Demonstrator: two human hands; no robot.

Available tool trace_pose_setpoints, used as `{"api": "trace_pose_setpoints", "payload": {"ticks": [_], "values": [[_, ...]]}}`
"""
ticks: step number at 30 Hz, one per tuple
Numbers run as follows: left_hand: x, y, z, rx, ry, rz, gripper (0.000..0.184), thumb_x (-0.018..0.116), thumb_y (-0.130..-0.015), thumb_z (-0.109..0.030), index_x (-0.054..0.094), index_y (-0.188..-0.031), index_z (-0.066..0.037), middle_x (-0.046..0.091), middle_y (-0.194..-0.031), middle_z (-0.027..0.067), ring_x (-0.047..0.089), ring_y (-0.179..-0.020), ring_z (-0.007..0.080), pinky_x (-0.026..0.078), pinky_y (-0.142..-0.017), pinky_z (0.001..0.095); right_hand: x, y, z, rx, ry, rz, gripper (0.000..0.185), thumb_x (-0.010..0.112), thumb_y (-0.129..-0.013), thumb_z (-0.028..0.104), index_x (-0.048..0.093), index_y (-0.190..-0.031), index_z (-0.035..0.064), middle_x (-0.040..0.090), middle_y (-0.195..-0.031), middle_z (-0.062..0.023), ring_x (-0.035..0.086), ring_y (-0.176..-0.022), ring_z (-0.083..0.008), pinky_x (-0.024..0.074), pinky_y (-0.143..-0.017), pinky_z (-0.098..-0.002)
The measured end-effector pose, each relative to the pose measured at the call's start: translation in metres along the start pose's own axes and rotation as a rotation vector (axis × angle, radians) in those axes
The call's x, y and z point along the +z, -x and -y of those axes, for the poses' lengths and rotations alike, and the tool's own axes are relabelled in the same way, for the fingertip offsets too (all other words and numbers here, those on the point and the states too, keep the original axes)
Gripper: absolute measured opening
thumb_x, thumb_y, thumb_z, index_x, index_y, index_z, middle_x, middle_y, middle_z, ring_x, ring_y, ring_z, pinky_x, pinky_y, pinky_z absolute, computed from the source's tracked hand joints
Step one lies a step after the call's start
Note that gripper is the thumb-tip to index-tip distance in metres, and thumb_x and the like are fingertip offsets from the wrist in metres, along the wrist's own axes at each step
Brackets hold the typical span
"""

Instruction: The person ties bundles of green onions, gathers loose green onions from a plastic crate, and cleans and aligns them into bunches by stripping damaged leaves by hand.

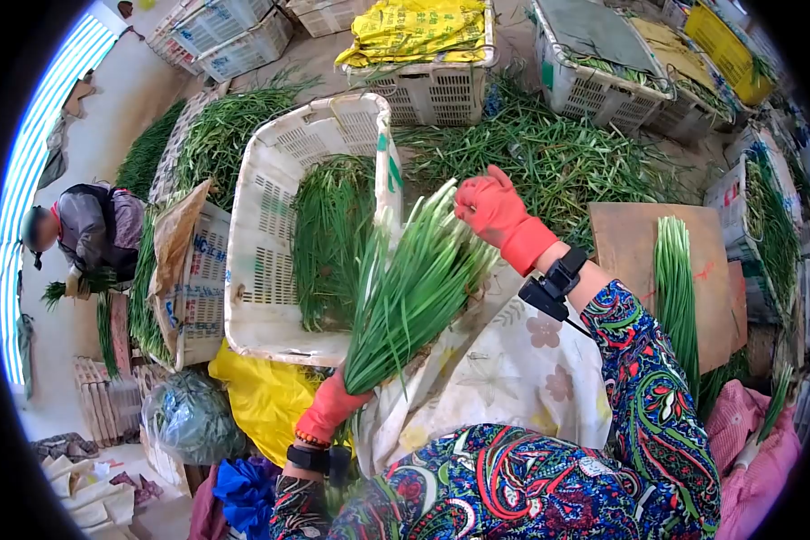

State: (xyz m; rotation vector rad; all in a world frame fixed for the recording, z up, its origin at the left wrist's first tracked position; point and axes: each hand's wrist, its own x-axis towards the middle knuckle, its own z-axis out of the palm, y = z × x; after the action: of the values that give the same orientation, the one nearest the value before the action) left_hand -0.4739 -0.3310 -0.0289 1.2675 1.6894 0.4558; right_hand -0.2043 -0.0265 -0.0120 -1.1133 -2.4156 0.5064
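Note:
A fanned bunch of garlic chives slants across my lap, white stem ends up and green leaves down. My left hand, in a red rubber glove, is wrapped round its leafy lower part. Beside the white ends, my right hand in a matching glove has its fingers curled in; whether a stem is pinched there is hidden. Just left of the bunch stands a white plastic crate with more chives lying in it. A pale flowered cloth covers my lap.
On the right, a neat chive bunch lies on a brown board. Loose chives cover the floor ahead. Behind them stand crates, one topped by a yellow sack. At left, a co-worker holds chives. A yellow bag lies below the crate.

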Motion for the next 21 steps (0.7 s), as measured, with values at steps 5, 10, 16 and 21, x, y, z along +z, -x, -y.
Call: {"api": "trace_pose_setpoints", "payload": {"ticks": [5,10,16,21], "values": [[0.001,0.000,0.002,-0.026,0.144,0.025,0.068,0.074,-0.062,-0.008,0.042,-0.121,-0.001,0.058,-0.105,0.0065,0.053,-0.095,0.0128,0.043,-0.083,0.0275,-0.038,-0.008,0.010,-0.054,-0.423,-0.286,0.009,0.053,-0.075,0.010,0.062,-0.075,0.0103,0.060,-0.074,-0.0055,0.056,-0.078,-0.0235,0.0408,-0.081,-0.0330],[0.000,-0.001,0.000,-0.092,0.261,0.093,0.074,0.074,-0.063,-0.015,0.038,-0.125,-0.003,0.057,-0.109,0.0117,0.053,-0.102,0.0190,0.040,-0.088,0.0299,-0.097,-0.033,-0.042,0.045,-0.505,-0.447,0.012,0.055,-0.075,0.013,0.066,-0.079,0.0090,0.063,-0.078,-0.0086,0.059,-0.075,-0.0262,0.0473,-0.071,-0.0317],[0.007,-0.002,0.019,-0.057,0.221,0.054,0.075,0.074,-0.063,-0.017,0.036,-0.127,-0.003,0.057,-0.109,0.0127,0.054,-0.101,0.0204,0.041,-0.087,0.0307,-0.059,0.014,0.021,0.016,0.152,0.439,0.021,0.056,-0.077,0.036,0.065,-0.084,0.0176,0.061,-0.094,0.0010,0.053,-0.097,-0.0134,0.0211,-0.101,-0.0455],[0.003,0.000,0.009,-0.033,0.177,0.076,0.074,0.072,-0.064,-0.020,0.036,-0.127,-0.004,0.056,-0.109,0.0140,0.054,-0.101,0.0226,0.042,-0.086,0.0316,0.023,0.038,0.027,0.227,0.443,0.384,0.062,0.038,-0.078,0.051,0.051,-0.116,0.0043,0.049,-0.121,-0.0141,0.040,-0.118,-0.0300,0.0089,-0.105,-0.0489]]}}
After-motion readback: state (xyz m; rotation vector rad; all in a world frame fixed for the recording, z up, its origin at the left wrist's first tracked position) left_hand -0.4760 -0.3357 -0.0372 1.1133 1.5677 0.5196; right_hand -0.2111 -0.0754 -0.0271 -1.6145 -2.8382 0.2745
